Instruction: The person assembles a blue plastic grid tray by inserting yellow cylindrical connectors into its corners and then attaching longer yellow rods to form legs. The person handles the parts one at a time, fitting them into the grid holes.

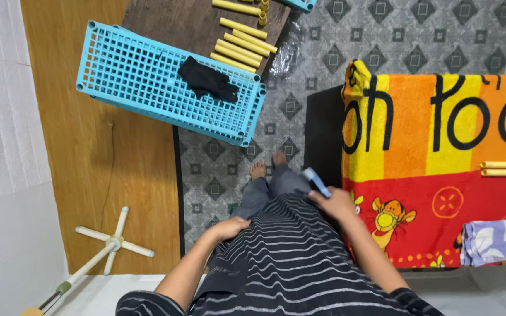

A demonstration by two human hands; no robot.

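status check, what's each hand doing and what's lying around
Right hand gripping small blue piece. Left hand empty, resting on striped shirt. Blue grid shelf with black glove and yellow tubes on floor ahead.

Your right hand [336,204] grips a small blue plastic piece [317,181], tilted, its end rising above the fingers beside the bed.
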